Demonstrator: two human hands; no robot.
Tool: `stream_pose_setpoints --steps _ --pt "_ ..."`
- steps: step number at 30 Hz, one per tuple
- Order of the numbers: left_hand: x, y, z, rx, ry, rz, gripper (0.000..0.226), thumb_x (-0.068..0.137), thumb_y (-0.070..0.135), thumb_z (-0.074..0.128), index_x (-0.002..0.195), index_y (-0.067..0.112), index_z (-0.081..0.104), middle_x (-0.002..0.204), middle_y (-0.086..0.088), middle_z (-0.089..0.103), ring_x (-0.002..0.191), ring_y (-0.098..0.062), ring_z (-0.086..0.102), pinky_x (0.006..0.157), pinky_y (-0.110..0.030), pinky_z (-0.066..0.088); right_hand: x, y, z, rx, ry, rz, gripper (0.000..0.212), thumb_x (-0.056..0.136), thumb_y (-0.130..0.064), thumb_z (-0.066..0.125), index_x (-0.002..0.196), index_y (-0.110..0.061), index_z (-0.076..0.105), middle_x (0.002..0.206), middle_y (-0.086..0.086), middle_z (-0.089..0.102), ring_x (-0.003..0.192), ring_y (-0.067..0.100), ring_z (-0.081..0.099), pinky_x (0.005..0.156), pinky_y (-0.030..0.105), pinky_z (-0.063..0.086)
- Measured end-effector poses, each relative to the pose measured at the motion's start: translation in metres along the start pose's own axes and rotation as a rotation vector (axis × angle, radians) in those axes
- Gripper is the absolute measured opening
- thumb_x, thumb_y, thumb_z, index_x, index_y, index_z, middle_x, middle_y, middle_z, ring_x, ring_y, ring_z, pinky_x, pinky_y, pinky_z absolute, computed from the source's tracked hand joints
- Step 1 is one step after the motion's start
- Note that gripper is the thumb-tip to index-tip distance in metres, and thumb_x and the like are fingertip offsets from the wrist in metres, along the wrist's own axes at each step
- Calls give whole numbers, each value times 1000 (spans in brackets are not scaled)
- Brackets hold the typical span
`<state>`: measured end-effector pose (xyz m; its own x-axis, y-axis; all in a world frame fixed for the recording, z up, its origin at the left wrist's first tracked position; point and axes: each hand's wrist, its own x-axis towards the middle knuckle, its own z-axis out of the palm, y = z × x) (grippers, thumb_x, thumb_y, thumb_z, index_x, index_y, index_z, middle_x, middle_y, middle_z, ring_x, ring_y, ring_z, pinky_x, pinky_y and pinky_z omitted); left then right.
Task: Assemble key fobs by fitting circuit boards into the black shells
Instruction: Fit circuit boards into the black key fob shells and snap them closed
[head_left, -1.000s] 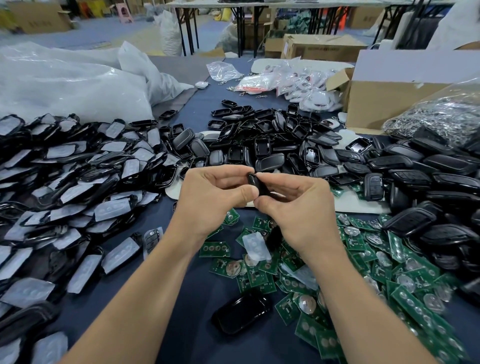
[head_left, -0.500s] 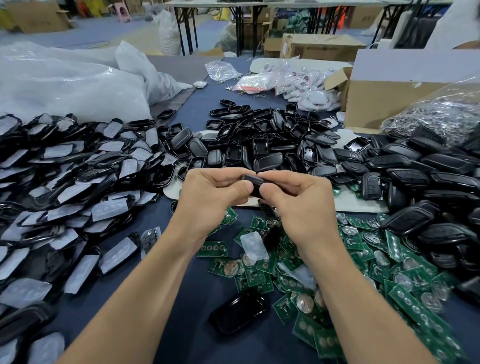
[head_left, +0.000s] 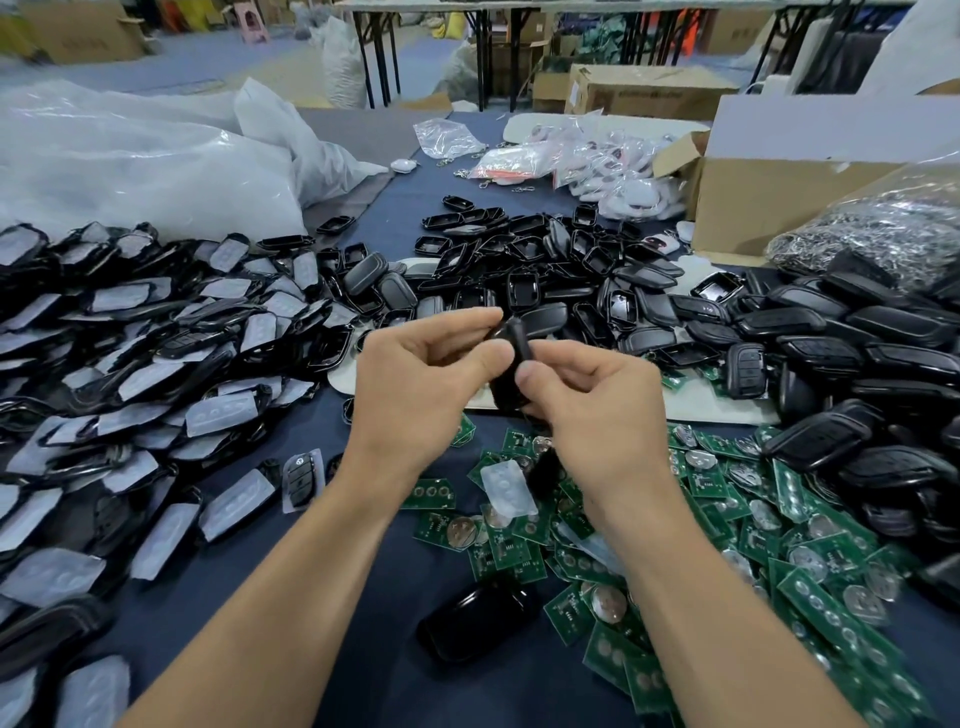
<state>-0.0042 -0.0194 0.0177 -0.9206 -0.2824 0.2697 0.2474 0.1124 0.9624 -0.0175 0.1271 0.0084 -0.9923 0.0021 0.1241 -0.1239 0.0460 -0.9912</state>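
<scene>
Both hands raised at frame centre, above dark blue cloth-covered table (head_left: 395, 218). Left hand (head_left: 415, 395) grip pinches upper end of glossy black oval plastic shell (head_left: 509, 343). Right hand (head_left: 597, 410) grip pinches its side, thumb on edge, likely pressing it closed. Green rectangular circuit boards (head_left: 701, 519) heaped lower right, within reach.

A black shell (head_left: 511, 358) stands nearly upright at the centre of the frame, pinched between the left hand (head_left: 421, 384) and the right hand (head_left: 597, 410). Green circuit boards (head_left: 753, 525), some bearing round silver cells (head_left: 461, 532), lie heaped at the lower right. Loose shells (head_left: 519, 270) are piled across the upper centre. One glossy shell (head_left: 478, 618) lies flat and alone at the lower centre.
</scene>
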Motion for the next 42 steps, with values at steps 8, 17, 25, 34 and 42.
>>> stream_pose_setpoints --steps 8,17,25,34,42 --pt "-7 5 12 -69 -4 -191 21 100 24 68 89 19 85 83 -2 80 69 -8 70 61 -20 54 -11 2 16 467 -54 280 17 94 2 69 98 -9 80 89 12 80 81 24 76 73 33 65" --pt "-8 7 11 -157 74 -265 24 98 15 67 82 13 84 84 -9 80 73 -13 72 60 -23 56 -13 2 18 399 -85 257 17 93 5 68 103 -3 79 91 16 80 83 27 77 83 41 65" --pt "-7 6 11 -126 7 -290 60 108 54 34 88 29 85 96 2 82 90 -10 77 74 -23 56 -8 -2 12 543 -99 337 13 96 2 65 98 -4 77 98 16 79 89 26 78 73 29 63" --pt "-11 11 8 -126 45 -171 35 105 29 57 85 21 85 91 -1 82 91 -15 78 75 -16 57 -1 -6 1 685 -114 486 14 99 -3 61 105 -5 73 94 11 77 76 15 70 66 24 59" --pt "-14 2 -1 188 91 -36 32 95 55 56 78 44 81 81 -22 76 81 -35 74 86 -36 62 8 -22 -45 740 -110 533 27 98 -12 62 119 3 68 89 11 75 70 14 65 66 22 55"
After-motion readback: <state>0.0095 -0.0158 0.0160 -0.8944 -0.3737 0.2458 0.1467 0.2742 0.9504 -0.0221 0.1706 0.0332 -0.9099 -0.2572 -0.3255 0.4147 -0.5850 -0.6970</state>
